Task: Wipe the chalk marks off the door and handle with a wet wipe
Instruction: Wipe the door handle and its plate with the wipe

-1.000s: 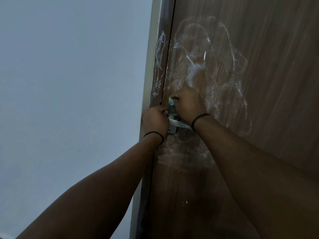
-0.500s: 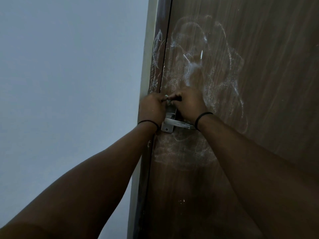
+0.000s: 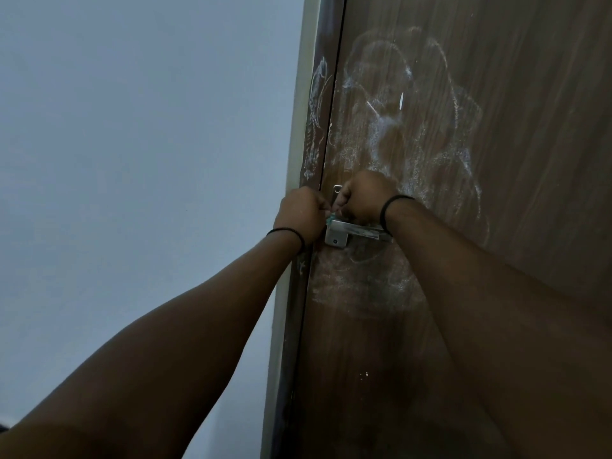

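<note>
Wet wipe (image 3: 330,220) pinched between both grips at the handle (image 3: 351,230), left hand (image 3: 303,215), right hand (image 3: 362,197), by door (image 3: 496,160) edge.

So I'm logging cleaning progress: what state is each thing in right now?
Door: shut, chalk smears above and below the handle.
Door frame: chalk-marked.
Handle: level.
Wet wipe: pinched between both hands.
Left hand: curled on wipe.
Right hand: curled on wipe.
</note>
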The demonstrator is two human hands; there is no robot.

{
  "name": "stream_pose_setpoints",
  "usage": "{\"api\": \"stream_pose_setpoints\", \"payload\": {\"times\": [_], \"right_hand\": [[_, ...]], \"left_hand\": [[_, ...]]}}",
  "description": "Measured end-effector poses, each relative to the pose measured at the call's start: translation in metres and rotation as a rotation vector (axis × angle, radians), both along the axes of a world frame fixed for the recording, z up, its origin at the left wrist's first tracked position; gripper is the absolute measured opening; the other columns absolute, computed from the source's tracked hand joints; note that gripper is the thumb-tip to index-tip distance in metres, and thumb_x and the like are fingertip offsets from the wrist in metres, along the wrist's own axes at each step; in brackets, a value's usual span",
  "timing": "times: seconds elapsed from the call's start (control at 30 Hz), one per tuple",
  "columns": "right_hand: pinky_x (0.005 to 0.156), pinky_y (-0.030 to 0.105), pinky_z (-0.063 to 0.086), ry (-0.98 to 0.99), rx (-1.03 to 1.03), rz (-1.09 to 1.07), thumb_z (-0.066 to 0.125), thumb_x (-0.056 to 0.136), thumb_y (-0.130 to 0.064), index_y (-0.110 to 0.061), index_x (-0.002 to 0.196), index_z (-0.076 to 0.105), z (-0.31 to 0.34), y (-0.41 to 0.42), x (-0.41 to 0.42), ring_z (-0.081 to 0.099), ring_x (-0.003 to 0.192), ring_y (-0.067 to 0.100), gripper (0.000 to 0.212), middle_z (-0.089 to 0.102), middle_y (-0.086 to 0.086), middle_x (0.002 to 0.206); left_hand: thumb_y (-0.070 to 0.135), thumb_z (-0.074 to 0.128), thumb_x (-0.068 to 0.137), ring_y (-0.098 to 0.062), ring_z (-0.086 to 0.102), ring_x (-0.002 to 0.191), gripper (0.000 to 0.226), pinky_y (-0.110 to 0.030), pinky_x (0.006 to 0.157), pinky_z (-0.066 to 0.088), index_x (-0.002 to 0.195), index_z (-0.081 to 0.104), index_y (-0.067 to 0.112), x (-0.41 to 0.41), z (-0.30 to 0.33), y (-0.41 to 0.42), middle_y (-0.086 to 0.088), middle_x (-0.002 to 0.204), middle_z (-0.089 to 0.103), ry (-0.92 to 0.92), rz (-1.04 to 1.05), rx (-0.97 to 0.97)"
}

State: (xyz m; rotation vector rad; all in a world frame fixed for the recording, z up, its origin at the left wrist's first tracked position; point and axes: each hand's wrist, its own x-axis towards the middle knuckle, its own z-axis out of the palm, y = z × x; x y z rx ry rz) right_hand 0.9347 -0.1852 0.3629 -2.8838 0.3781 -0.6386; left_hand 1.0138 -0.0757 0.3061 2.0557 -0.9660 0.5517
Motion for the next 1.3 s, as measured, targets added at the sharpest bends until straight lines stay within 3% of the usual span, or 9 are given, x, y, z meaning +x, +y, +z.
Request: {"api": "stream_pose_setpoints", "payload": {"times": [0.07,0.13,0.37,0.57,0.73,0.83,0.97,1.17,1.3], "right_hand": [[0.063,0.023,0.055,0.048,0.080,0.024,0.077,0.078,-0.007,-0.017,0.076,0.078,0.007,0.002,-0.006,0.065,0.066,0.009,0.010,0.075,0.001,0.082],[0.069,0.026,0.056,0.040,0.115,0.027,0.079,0.077,-0.009,-0.019,0.074,0.077,0.006,0.001,-0.009,0.069,0.075,0.012,0.010,0.075,0.000,0.081],[0.074,0.023,0.047,-0.240,0.143,-0.058,0.071,0.081,-0.002,-0.013,0.082,0.078,-0.027,0.000,0.005,0.062,0.079,0.011,0.013,0.075,0.005,0.087],[0.053,0.010,0.038,0.029,0.014,-0.018,0.080,0.075,-0.011,-0.022,0.076,0.078,0.004,0.002,0.001,0.057,0.056,-0.005,0.012,0.072,-0.012,0.072],[0.073,0.022,0.045,-0.237,0.119,-0.065,0.069,0.083,-0.002,-0.013,0.086,0.079,-0.028,0.004,0.007,0.060,0.078,0.010,0.015,0.075,0.005,0.090],[0.072,0.020,0.046,-0.149,0.061,-0.019,0.072,0.081,-0.004,-0.015,0.083,0.079,-0.019,0.004,0.003,0.063,0.079,0.011,0.013,0.074,0.003,0.088],[0.053,0.011,0.036,0.036,0.006,0.017,0.081,0.074,-0.008,-0.019,0.078,0.078,0.003,0.006,-0.003,0.054,0.062,-0.003,0.012,0.067,-0.010,0.070],[0.084,0.027,0.051,-0.231,0.034,-0.060,0.069,0.084,-0.004,-0.013,0.085,0.079,-0.026,0.007,0.005,0.065,0.089,0.015,0.013,0.074,0.006,0.091],[0.088,0.033,0.054,-0.069,-0.060,0.009,0.074,0.080,-0.005,-0.015,0.081,0.078,-0.011,0.007,0.003,0.067,0.088,0.015,0.010,0.075,0.004,0.088]], "left_hand": [[0.011,0.067,0.086,-0.014,0.061,0.075,0.009,-0.025,0.070,0.047,0.083,0.076,0.011,0.002,0.001,0.005,-0.004,0.085,0.072,-0.020,-0.039,0.007],[0.012,0.068,0.085,-0.014,0.061,0.074,0.008,-0.025,0.070,0.047,0.083,0.077,0.013,0.003,0.003,0.006,-0.003,0.084,0.072,-0.045,-0.059,0.039],[0.015,0.067,0.088,-0.020,0.065,0.086,0.009,-0.034,0.081,0.055,0.088,0.075,0.010,0.001,0.010,-0.005,-0.008,0.092,0.072,0.013,0.004,0.092],[0.014,0.069,0.085,-0.019,0.066,0.078,0.008,-0.033,0.077,0.056,0.081,0.076,0.012,0.002,0.003,0.004,-0.005,0.083,0.072,-0.001,-0.008,0.047],[0.010,0.066,0.087,-0.020,0.067,0.084,0.011,-0.032,0.077,0.055,0.084,0.076,0.006,-0.002,0.002,-0.005,-0.009,0.088,0.073,0.047,0.012,0.032],[0.012,0.068,0.085,-0.019,0.067,0.075,0.010,-0.034,0.075,0.057,0.078,0.075,0.008,-0.001,-0.003,0.000,-0.006,0.078,0.071,0.082,-0.005,-0.010],[0.015,0.069,0.085,-0.018,0.066,0.075,0.008,-0.032,0.073,0.056,0.082,0.076,0.011,0.004,-0.007,0.006,-0.003,0.077,0.071,0.027,-0.025,-0.029],[0.011,0.067,0.087,-0.021,0.067,0.080,0.010,-0.034,0.076,0.056,0.082,0.075,0.007,0.005,-0.005,-0.009,-0.009,0.085,0.072,0.070,-0.001,-0.020],[0.013,0.069,0.085,-0.021,0.068,0.073,0.013,-0.034,0.073,0.058,0.074,0.073,0.011,0.003,-0.017,-0.004,-0.003,0.071,0.068,0.182,-0.038,-0.125]]}}
